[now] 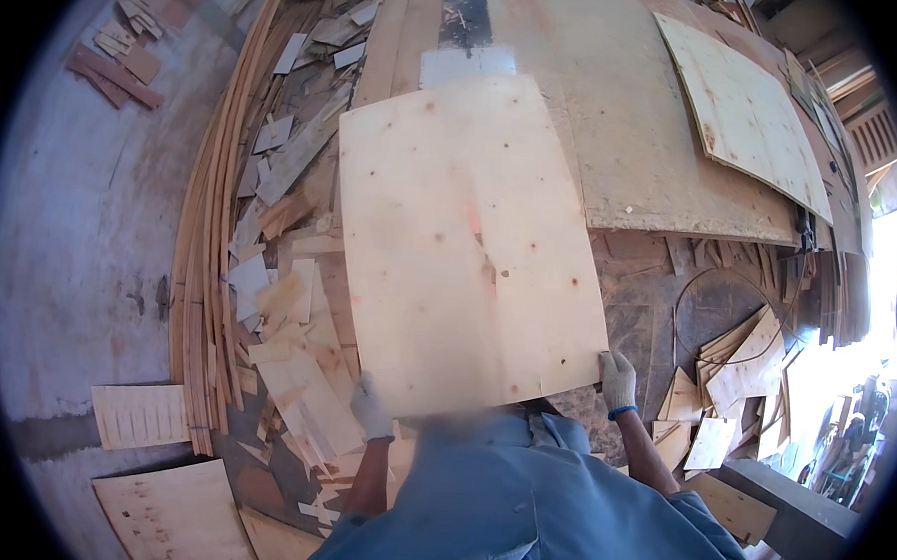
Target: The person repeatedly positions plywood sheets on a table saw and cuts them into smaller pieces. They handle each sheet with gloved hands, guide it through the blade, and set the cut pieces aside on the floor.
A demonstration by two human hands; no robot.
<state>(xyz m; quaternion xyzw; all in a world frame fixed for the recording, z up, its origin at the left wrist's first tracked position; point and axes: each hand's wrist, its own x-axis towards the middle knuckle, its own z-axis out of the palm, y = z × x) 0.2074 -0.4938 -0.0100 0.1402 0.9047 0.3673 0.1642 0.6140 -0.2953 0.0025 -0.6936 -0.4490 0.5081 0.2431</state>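
A large pale plywood sheet (440, 250) with small dark knots spreads out in front of my body. My left hand (371, 409), in a whitish work glove, grips its near left corner. At the near right corner my right hand (618, 380), gloved the same way, is closed on the edge. The fingers of both hands are partly hidden by the sheet. Its far end overlaps a big worktable (623, 188) covered with a brown board. A blurred patch covers part of the sheet's near middle.
Another plywood sheet (746, 118) lies on the table's right side. Long wooden strips (211, 220) run along the left, beside scattered offcuts (297, 313). More cut pieces (740, 363) pile up at right, near a thin wire hoop (677, 320). A plywood panel (178, 518) rests at lower left.
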